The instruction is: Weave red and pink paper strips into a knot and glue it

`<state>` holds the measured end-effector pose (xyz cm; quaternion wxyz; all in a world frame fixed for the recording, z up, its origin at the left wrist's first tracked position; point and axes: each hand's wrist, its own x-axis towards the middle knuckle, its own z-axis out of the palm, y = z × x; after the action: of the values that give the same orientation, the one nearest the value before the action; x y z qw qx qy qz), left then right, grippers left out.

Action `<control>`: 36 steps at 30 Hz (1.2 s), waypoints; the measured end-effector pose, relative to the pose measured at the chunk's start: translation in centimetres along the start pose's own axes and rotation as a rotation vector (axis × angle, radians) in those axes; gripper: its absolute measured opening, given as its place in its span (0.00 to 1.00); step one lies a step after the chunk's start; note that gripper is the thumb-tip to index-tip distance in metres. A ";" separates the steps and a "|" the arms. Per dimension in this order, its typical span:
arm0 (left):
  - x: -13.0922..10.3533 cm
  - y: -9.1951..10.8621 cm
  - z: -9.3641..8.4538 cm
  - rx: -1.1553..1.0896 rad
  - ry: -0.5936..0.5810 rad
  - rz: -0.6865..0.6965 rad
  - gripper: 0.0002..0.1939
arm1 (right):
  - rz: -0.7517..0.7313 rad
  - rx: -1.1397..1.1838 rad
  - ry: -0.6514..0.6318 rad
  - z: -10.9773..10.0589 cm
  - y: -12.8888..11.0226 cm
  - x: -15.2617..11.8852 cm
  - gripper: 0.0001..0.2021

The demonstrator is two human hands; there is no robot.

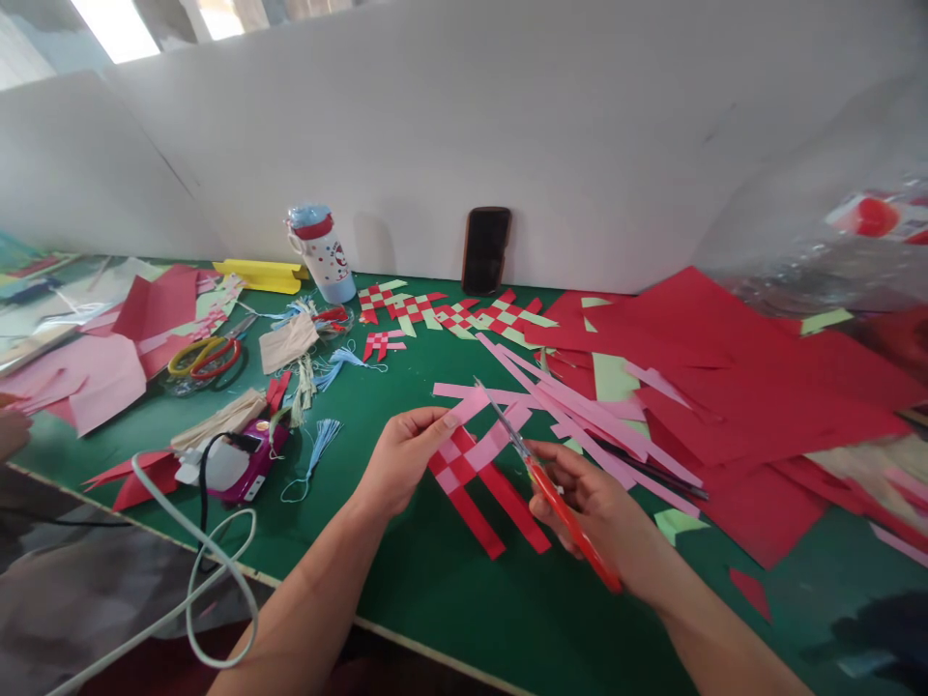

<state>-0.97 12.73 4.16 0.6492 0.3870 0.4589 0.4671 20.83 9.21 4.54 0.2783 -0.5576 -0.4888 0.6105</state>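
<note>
My left hand [413, 449] pinches the upper left corner of a woven red and pink paper piece [458, 458]. Two red strips hang from the piece toward the table's front edge, and pink strips stick out at its upper right. In my right hand [580, 498] is a pair of scissors with red handles [569, 522]; the blades point up and left, beside the pink strips. Long loose pink strips [587, 416] lie just beyond my right hand. Several woven fish-like paper pieces [456, 314] rest near the wall.
Red paper sheets [696, 338] cover the right side of the green table [427, 619]. A dark phone [486, 249] leans on the wall, right of a bottle [324, 253]. Yellow-and-red scissors [207, 358], tassels, a purple device [253, 464] and a white cable lie left. Another person's hand [13, 425] shows far left.
</note>
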 end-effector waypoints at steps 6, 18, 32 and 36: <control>0.2 0.0 -0.3 -0.016 0.051 0.030 0.17 | -0.098 0.093 0.074 0.1 0.8 0.2 0.32; 0.6 1.2 -1.5 -0.302 0.175 0.115 0.23 | -0.180 0.089 0.088 -0.8 1.0 0.1 0.30; 0.0 2.4 -2.6 -0.358 0.136 0.058 0.31 | -0.008 -0.009 -0.235 -2.1 0.7 -1.0 0.26; -0.2 2.3 -2.7 -0.296 0.033 0.010 0.31 | 0.005 0.101 -0.264 -2.2 1.6 -0.3 0.26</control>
<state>-4.18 13.32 5.56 0.6893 0.2813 0.3937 0.5392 23.33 9.01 3.43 0.2379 -0.4591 -0.4882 0.7031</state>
